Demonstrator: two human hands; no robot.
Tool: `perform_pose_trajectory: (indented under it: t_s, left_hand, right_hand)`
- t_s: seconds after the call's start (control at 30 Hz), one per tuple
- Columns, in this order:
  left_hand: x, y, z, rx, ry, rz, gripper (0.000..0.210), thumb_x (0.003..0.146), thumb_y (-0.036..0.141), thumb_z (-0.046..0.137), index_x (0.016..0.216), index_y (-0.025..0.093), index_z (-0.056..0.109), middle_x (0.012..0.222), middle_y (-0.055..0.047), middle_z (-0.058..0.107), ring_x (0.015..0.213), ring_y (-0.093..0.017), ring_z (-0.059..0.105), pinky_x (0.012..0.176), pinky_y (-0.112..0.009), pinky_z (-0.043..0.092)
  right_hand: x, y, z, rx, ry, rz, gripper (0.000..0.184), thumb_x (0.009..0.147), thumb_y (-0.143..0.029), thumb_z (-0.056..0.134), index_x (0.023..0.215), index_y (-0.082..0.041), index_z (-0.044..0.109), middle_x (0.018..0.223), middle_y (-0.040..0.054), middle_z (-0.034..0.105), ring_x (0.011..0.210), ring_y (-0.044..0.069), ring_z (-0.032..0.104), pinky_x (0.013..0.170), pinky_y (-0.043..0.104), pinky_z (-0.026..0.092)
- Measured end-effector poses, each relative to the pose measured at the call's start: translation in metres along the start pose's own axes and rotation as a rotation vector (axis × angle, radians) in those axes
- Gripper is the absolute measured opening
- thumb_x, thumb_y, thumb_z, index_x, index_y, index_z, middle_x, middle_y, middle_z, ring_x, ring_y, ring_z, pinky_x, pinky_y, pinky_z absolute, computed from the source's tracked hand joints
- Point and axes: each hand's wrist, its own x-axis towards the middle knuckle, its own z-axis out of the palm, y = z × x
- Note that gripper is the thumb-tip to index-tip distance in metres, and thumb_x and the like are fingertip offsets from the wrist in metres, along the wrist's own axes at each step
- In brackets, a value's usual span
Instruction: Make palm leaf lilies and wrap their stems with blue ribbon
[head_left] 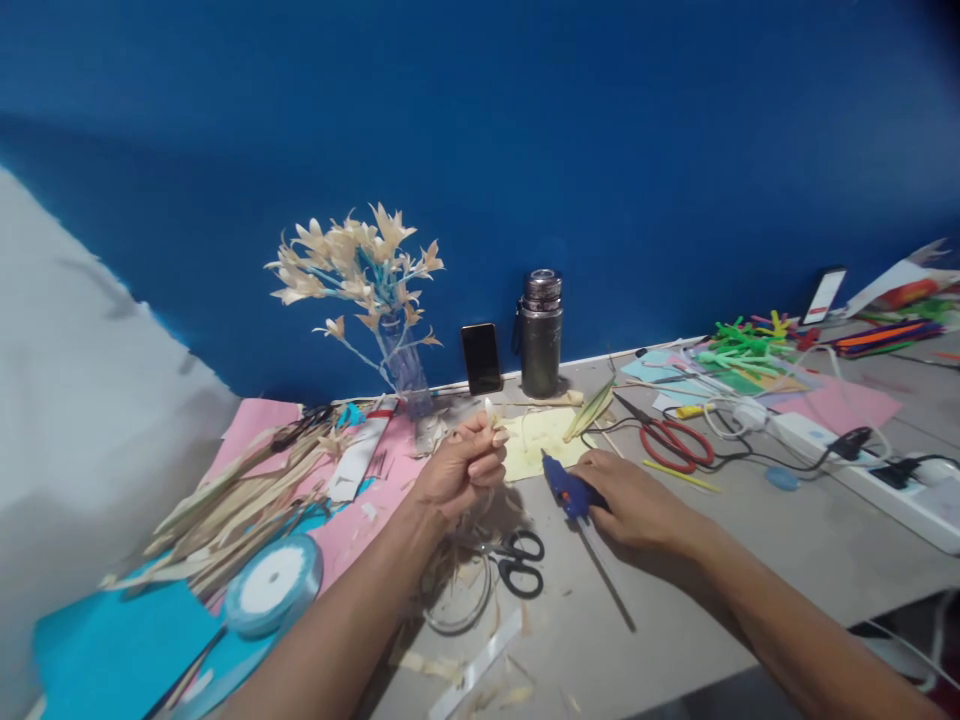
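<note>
Glue gun [568,490] gripped in your right hand [626,500]! Your left hand [466,465] pinches a pale piece [489,409], with scissors [508,554] lying just nearer you than that hand.

Rear wall [480,130] painted deep blue. Pale wall section [90,420] at left, paint boundary slanting. Grey tabletop [795,540] stands along the blue wall.
</note>
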Motion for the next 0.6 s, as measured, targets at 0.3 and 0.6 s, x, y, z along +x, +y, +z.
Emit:
perform_pose_trajectory:
  t_s: [0.3, 0.6]
  left_hand:
    - [-0.009, -0.012, 0.036, 0.069, 0.145, 0.089, 0.037, 0.066, 0.024, 0.088, 0.081, 0.015, 0.055, 0.067, 0.005, 0.057, 0.038, 0.002, 0.03, 0.039, -0.013, 0.019]
    - [-0.017, -0.018, 0.051, 0.119, 0.201, 0.126, 0.041, 0.06, 0.031, 0.092, 0.077, 0.014, 0.058, 0.058, 0.006, 0.055, 0.039, 0.0, 0.034, 0.04, -0.014, 0.021]
  right_hand:
    - [0.018, -0.078, -0.036, -0.284, 0.686, -0.102, 0.021, 0.098, -0.021, 0.054, 0.087, -0.021, 0.072, 0.086, 0.0077, 0.068, 0.082, 0.021, 0.058, 0.075, 0.034, 0.04]
    - [0.028, -0.094, -0.042, -0.472, 0.74, -0.119, 0.021, 0.098, -0.019, 0.056, 0.084, -0.022, 0.072, 0.077, 0.0059, 0.066, 0.076, 0.02, 0.053, 0.067, 0.033, 0.035]
